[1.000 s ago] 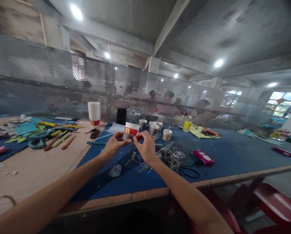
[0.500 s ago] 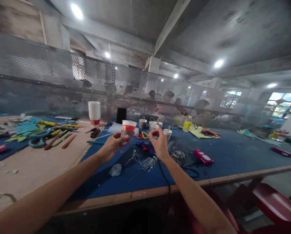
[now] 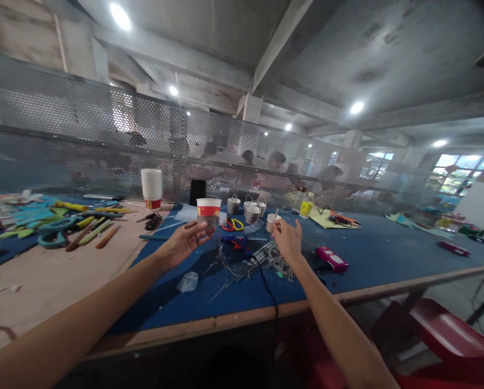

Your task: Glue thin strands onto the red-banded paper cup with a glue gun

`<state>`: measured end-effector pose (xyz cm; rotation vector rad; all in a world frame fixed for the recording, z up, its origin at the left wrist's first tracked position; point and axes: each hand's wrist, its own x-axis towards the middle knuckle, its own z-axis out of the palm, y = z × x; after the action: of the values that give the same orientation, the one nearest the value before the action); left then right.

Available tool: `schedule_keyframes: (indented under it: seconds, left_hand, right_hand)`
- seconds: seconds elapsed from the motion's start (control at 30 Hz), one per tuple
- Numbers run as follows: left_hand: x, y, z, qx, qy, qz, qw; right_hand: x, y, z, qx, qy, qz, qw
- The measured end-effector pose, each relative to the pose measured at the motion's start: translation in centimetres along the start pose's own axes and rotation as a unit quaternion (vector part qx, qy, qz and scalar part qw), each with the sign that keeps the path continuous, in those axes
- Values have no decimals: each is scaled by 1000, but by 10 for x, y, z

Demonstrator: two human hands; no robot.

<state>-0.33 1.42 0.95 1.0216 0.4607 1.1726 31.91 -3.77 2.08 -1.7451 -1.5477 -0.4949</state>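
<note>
The left hand (image 3: 182,244) has its thumb and fingers clamped on a white paper cup with a red band (image 3: 208,207), gripping the grey-covered lower part; the cup is held upright above the blue tabletop (image 3: 371,248), left of the scene's middle. To its right, the right hand (image 3: 288,240) is raised with thumb and fingers bent toward each other, near a small cup with a stick in it (image 3: 271,222); whether the fingertips meet or pinch anything, I cannot tell. Between the hands lie a blue glue gun (image 3: 234,240) and, just beyond it, scissors with red and yellow handles (image 3: 235,223). A tangle of grey cord (image 3: 280,262) lies below the right hand, beside thin metal rods (image 3: 242,271), with a magenta box (image 3: 331,259) farther right. On the far side stand small grey cups with loop handles (image 3: 251,214), a bottle with a yellow label (image 3: 307,207) and, farther left, a stack of paper cups (image 3: 152,185).
</note>
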Motion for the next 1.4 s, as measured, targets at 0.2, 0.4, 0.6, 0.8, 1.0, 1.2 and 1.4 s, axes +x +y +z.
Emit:
schedule_keyframes:
  seconds: [0.2, 0.4, 0.6, 0.8, 1.0, 1.2, 1.4]
  left_hand:
    - [-4, 4, 7, 38, -4, 5, 999]
    - [-10, 8, 13, 34, -19, -9, 999]
    - [-15, 12, 19, 48, -35, -3, 998]
    - [-10, 8, 14, 40, -51, 3, 998]
    - [-11, 6, 15, 18, -59, -5, 998]
    - [-8, 7, 11, 3, -25, -27, 999]
    - [-8, 11, 7, -27, 12, -59, 998]
  right_hand:
    - [-1, -21, -8, 31, 0, -57, 998]
    - [-6, -63, -8, 272, -100, -78, 954]
    - [-18, -113, 27, 460, -217, -28, 861]
    - [-27, -135, 44, 516, -234, 34, 823]
    - [-39, -142, 29, 416, -227, -41, 880]
    - [-48, -146, 24, 207, -259, -105, 938]
    - [-50, -134, 22, 145, -221, -138, 954]
